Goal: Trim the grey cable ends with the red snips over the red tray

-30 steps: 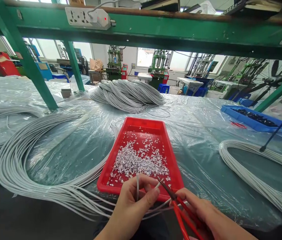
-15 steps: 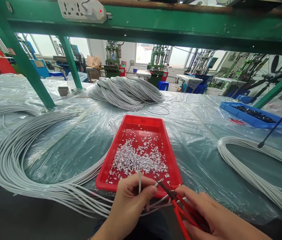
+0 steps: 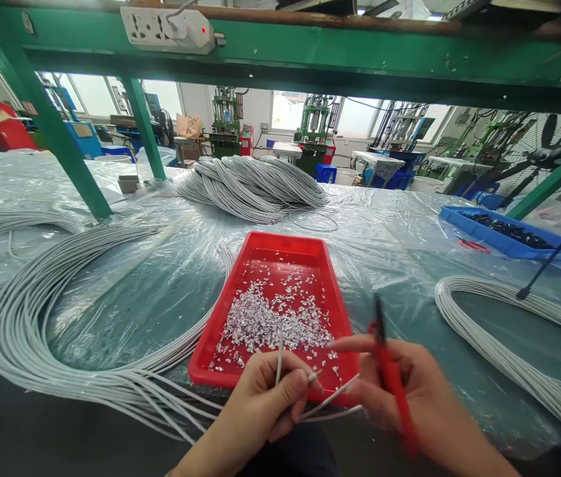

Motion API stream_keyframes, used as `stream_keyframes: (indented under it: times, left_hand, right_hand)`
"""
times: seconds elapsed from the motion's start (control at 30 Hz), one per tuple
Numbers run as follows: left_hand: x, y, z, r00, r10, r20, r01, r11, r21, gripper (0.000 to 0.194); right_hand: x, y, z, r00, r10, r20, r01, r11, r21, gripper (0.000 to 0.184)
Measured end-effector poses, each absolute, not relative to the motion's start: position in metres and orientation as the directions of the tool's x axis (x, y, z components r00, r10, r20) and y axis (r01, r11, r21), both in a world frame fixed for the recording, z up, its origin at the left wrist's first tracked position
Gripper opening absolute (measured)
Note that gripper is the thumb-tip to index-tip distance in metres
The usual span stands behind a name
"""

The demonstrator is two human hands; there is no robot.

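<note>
My left hand [image 3: 267,401], over the near edge of the red tray [image 3: 337,291], pinches a grey cable [image 3: 279,361] between thumb and fingers. One short end of cable pokes out past the thumb, and another length stands up between the fingers. In my right hand [image 3: 424,387] is a pair of red-handled cutting pliers [image 3: 394,384], dark jaws pointing up, slightly blurred. The index finger and thumb of that hand reach towards the cable end, apart from it. Small silvery foil scraps [image 3: 265,321] lie in the tray.
Grey cable bundles curve at the left [image 3: 16,331] and right [image 3: 483,344]; a large cable pile [image 3: 253,189] lies behind the tray. A blue tray [image 3: 503,242] of black parts is at right. Green frame posts [image 3: 61,139] rise from the plastic-covered table [image 3: 389,265].
My right hand has drawn the pliers' jaws away from the cable end and swung them upright. Its index finger and thumb are now extended. My left hand stays nearly in place.
</note>
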State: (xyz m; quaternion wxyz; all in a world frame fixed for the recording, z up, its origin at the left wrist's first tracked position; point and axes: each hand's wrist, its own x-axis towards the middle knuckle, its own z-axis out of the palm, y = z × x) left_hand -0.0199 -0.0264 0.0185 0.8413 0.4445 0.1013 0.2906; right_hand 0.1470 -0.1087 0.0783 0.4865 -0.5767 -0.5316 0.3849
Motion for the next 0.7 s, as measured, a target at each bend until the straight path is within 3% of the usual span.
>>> stream_keyframes:
  times: [0.1, 0.23, 0.3, 0.43, 0.53, 0.63, 0.7]
  left_hand:
    - [-0.019, -0.033, 0.021, 0.775, 0.628, 0.068, -0.321, 0.3, 0.898, 0.036]
    - [-0.021, -0.033, 0.022, 0.775, 0.605, 0.184, -0.382, 0.216, 0.898, 0.027]
    - [-0.02, -0.03, 0.021, 0.736, 0.64, 0.221, -0.413, 0.165, 0.896, 0.024]
    - [-0.016, -0.025, 0.02, 0.642, 0.75, 0.156, -0.304, 0.063, 0.951, 0.027]
    - [-0.013, -0.026, 0.026, 0.616, 0.784, 0.077, -0.266, 0.116, 0.957, 0.034]
    - [-0.013, -0.029, 0.035, 0.628, 0.775, 0.073, -0.313, 0.165, 0.935, 0.032]
    - [-0.015, -0.029, 0.039, 0.679, 0.718, 0.149, -0.389, 0.18, 0.904, 0.029]
  right_hand:
    - [0.132, -0.094, 0.069, -0.044, 0.999, -0.016, -0.042, -0.018, -0.999, 0.022]
    - [0.122, -0.081, 0.053, -0.207, 0.975, -0.078, -0.256, -0.131, -0.958, 0.051]
    - [0.121, -0.078, 0.05, -0.232, 0.967, -0.106, -0.316, -0.178, -0.932, 0.057]
    - [0.122, -0.079, 0.057, -0.064, 0.995, -0.074, -0.238, -0.088, -0.967, 0.043]
    - [0.126, -0.084, 0.065, 0.025, 0.999, -0.036, -0.124, -0.033, -0.992, 0.028]
    - [0.126, -0.086, 0.064, -0.006, 1.0, -0.029, -0.158, -0.03, -0.987, 0.024]
    - [0.122, -0.083, 0.06, -0.136, 0.989, -0.059, -0.239, -0.091, -0.967, 0.041]
